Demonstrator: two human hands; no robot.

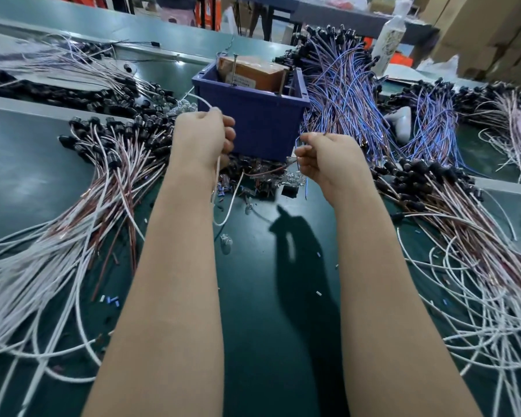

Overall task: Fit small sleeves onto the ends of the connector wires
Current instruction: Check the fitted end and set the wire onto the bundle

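Note:
My left hand (203,138) grips a white wire (232,200) that loops out above the fist and hangs down below it toward the green table (253,296). My right hand (322,159) pinches a thin brown wire (265,172) that runs left toward the other hand, with a blue wire end (297,145) showing at the fingertips. Whether a sleeve is between the fingers I cannot tell. Small loose sleeves (110,300) lie scattered on the table. A little heap of clear and black parts (262,182) sits just below both hands.
A blue bin (262,121) holding a brown box stands right behind the hands. Heaps of white and brown wires with black connectors spread left (103,164) and right (451,200). Blue and brown wires (343,94) pile up behind the bin. A white bottle (388,40) stands at the back right.

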